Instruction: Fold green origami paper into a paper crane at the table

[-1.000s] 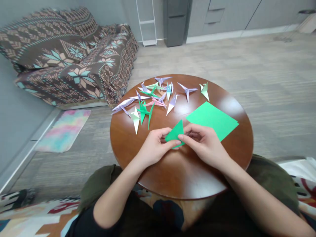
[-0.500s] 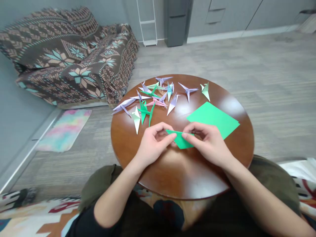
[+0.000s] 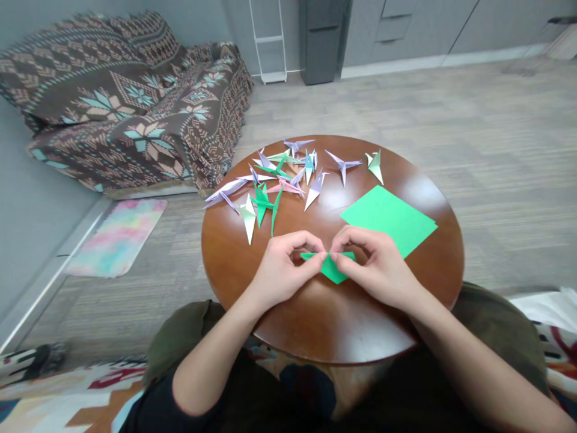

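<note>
Both hands pinch a small folded green paper triangle [image 3: 332, 270] just above the round wooden table [image 3: 315, 319]. My left hand [image 3: 286, 267] grips its left corner with thumb and forefinger. My right hand [image 3: 376, 267] grips the right corner the same way, and the fingertips nearly meet over the top fold. The triangle's point hangs toward me. Flat sheets of green paper [image 3: 388, 218] lie just beyond my right hand.
Several folded paper cranes [image 3: 279, 180] in purple, green, pink and white are scattered on the table's far half. A sofa with a patterned brown throw [image 3: 130, 102] stands at the back left. A pastel mat [image 3: 116, 236] lies on the floor to the left.
The green triangle was turned over: its tip pointed away from me a second ago and now points toward me. Both hands moved closer together over its top edge.
</note>
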`<state>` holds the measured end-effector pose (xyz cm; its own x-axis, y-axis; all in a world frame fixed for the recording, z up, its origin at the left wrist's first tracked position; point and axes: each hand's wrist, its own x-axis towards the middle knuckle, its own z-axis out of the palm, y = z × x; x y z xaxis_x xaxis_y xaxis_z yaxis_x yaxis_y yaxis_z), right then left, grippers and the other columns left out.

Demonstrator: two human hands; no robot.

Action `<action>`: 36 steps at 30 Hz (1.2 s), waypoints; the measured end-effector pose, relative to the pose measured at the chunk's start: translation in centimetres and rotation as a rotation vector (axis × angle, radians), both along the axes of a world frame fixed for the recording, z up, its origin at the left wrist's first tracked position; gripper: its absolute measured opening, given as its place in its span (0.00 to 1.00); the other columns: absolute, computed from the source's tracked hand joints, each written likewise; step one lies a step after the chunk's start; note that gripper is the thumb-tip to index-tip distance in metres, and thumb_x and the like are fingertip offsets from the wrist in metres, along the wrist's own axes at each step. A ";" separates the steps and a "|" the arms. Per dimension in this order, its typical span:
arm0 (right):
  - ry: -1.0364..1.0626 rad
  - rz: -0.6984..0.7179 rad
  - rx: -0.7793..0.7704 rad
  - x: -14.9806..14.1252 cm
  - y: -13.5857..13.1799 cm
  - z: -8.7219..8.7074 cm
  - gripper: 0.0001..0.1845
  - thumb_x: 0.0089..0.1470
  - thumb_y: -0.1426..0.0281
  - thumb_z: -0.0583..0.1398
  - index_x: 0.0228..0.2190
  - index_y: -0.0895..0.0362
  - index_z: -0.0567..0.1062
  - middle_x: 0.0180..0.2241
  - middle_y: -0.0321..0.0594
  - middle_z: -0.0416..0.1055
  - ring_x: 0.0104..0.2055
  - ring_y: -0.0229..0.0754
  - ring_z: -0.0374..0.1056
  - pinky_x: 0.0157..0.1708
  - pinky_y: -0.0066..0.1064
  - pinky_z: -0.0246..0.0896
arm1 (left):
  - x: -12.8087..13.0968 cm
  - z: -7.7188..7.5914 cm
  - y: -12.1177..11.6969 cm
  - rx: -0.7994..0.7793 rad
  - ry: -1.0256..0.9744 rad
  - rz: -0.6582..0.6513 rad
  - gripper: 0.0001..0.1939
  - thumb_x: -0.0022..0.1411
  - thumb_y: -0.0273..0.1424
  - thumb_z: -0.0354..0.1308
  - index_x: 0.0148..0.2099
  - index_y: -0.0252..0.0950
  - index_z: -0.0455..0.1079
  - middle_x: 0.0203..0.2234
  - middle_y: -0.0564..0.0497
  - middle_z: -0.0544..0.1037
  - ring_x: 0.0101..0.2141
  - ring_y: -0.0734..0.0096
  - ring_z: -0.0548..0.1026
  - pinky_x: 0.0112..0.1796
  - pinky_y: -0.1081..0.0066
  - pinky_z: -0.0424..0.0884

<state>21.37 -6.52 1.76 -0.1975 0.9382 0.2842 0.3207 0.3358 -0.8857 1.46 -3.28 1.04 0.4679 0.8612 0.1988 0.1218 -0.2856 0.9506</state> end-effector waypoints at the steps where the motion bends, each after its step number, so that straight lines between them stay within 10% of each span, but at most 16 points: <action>1: 0.008 0.001 -0.014 0.0 0.0 0.1 0.05 0.55 0.76 0.63 0.28 0.55 0.77 0.28 0.34 0.76 0.31 0.39 0.70 0.36 0.31 0.63 | 0.0 0.0 0.0 0.026 0.004 0.007 0.05 0.64 0.27 0.65 0.34 0.34 0.76 0.28 0.53 0.79 0.30 0.75 0.74 0.32 0.76 0.69; 13: 0.174 -0.211 -0.090 1.8 1.0 -0.5 0.05 0.52 0.73 0.64 0.26 0.54 0.75 0.26 0.33 0.73 0.29 0.39 0.69 0.32 0.30 0.62 | -0.4 0.1 0.7 0.037 -0.065 0.210 0.07 0.60 0.29 0.65 0.31 0.35 0.73 0.25 0.53 0.76 0.25 0.76 0.73 0.22 0.80 0.65; 19: 0.092 -0.015 -0.074 0.7 0.5 -0.4 0.04 0.61 0.69 0.66 0.33 0.55 0.78 0.31 0.36 0.77 0.34 0.41 0.72 0.37 0.33 0.65 | -0.2 0.1 0.4 -0.024 -0.092 0.110 0.04 0.60 0.28 0.65 0.33 0.35 0.74 0.27 0.53 0.77 0.29 0.74 0.76 0.31 0.77 0.74; 30: 0.147 -0.289 -0.004 1.6 0.7 -0.6 0.07 0.57 0.68 0.66 0.28 0.53 0.75 0.27 0.35 0.72 0.29 0.41 0.66 0.29 0.31 0.60 | -0.7 -0.1 0.8 -0.138 -0.138 0.145 0.10 0.61 0.35 0.66 0.32 0.35 0.71 0.25 0.53 0.75 0.25 0.72 0.77 0.28 0.73 0.77; 36: 0.113 -0.156 -0.063 0.9 0.5 -0.5 0.06 0.60 0.68 0.65 0.30 0.54 0.76 0.27 0.33 0.72 0.29 0.38 0.66 0.29 0.29 0.60 | -0.4 0.3 0.4 -0.263 -0.031 -0.022 0.13 0.57 0.38 0.73 0.37 0.34 0.77 0.26 0.52 0.79 0.24 0.73 0.75 0.26 0.74 0.74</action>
<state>22.31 -6.02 1.24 -0.0185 0.9714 0.2366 0.2620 0.2330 -0.9365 1.08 -2.91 1.39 0.4839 0.8750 -0.0157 0.0882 -0.0308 0.9956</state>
